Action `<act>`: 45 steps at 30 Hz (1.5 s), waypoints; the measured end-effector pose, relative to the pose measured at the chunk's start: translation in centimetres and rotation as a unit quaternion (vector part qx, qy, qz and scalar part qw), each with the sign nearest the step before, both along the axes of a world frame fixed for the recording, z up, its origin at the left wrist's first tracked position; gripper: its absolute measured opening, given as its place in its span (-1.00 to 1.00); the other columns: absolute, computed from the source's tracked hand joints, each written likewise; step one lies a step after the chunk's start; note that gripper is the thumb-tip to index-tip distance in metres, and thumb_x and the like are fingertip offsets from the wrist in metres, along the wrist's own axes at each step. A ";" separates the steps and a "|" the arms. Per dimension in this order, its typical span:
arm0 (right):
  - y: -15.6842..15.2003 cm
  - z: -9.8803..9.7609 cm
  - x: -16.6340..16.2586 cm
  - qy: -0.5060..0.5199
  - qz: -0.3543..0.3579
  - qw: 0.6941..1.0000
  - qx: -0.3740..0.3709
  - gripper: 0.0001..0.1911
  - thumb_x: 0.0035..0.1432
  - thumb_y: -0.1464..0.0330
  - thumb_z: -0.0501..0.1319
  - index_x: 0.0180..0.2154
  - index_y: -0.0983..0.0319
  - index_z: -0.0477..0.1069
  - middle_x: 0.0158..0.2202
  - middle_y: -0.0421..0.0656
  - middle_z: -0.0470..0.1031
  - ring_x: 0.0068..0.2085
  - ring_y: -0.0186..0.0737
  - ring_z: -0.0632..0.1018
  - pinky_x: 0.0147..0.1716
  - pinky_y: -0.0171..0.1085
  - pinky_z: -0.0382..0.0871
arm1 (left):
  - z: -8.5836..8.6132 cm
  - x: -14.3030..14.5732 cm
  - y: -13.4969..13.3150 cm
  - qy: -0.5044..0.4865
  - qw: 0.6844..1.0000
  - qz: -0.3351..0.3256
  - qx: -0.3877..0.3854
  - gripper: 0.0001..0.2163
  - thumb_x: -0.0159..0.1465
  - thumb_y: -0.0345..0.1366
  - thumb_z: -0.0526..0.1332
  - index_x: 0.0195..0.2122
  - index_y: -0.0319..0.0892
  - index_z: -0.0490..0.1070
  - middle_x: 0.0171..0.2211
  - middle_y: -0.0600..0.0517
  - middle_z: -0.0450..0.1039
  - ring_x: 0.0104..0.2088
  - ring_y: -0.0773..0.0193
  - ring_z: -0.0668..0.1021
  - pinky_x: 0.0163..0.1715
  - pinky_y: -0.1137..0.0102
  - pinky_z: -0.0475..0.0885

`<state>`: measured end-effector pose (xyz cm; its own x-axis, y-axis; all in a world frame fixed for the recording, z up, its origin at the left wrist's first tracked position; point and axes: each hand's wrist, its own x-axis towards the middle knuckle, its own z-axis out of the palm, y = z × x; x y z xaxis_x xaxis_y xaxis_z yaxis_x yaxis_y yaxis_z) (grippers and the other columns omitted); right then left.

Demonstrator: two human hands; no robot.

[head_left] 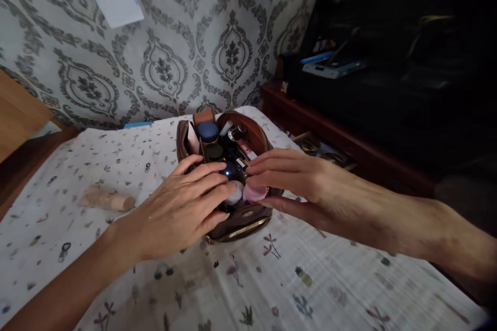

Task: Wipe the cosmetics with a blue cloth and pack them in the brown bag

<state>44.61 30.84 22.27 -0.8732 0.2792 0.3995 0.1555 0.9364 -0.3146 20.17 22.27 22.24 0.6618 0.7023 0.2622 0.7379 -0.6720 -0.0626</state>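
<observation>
A brown cosmetics bag [254,137] stands open on a bed covered with a white printed sheet [272,279]. It is packed with several small jars and tubes, among them a blue-lidded jar [208,132]. My left hand [182,207] lies over the bag's near left side, fingers stretched across a white item [235,195] inside. My right hand [293,178] reaches in from the right, fingers extended over a pink-lidded container [254,193] at the bag's near edge. Whether either hand grips anything is unclear.
A beige tube [105,199] lies on the sheet to the left of the bag. Patterned wallpaper rises behind the bed. A dark wooden shelf [330,134] with small objects runs along the right side. A wooden surface shows at the far left.
</observation>
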 end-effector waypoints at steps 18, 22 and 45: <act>-7.5 -3.6 -0.9 0.249 -0.014 0.964 -0.087 -0.91 0.26 0.46 0.30 -0.25 0.16 0.55 -0.27 -0.14 0.64 -0.12 -0.16 0.64 -0.07 -0.18 0.57 | -6.9 -3.9 -8.5 -0.073 0.985 0.119 0.105 -0.60 0.47 -0.37 0.03 0.32 -0.14 0.14 0.29 -0.21 0.30 0.34 0.03 0.33 0.25 0.08 0.40; -9.8 -4.5 -2.4 0.213 0.037 0.963 -0.160 -0.84 0.31 0.36 0.28 -0.37 0.21 0.49 -0.34 -0.13 0.58 -0.25 -0.23 0.60 -0.26 -0.27 0.52 | -9.5 -8.5 -8.9 -0.086 0.967 0.223 0.092 -0.65 0.48 -0.32 0.00 0.26 -0.14 0.21 0.28 -0.22 0.29 0.24 0.01 0.43 0.19 0.03 0.44; -12.3 -10.5 -17.2 -0.132 -0.210 0.956 -0.158 -0.57 0.30 0.41 0.17 0.19 0.28 0.36 0.17 0.13 0.43 0.05 -0.01 0.58 0.00 -0.19 0.43 | -9.2 -15.5 -10.4 -0.033 0.962 0.267 -0.047 -0.70 0.39 0.00 0.17 -0.16 -0.15 0.42 -0.21 -0.04 0.48 -0.14 0.08 0.46 -0.12 0.26 0.35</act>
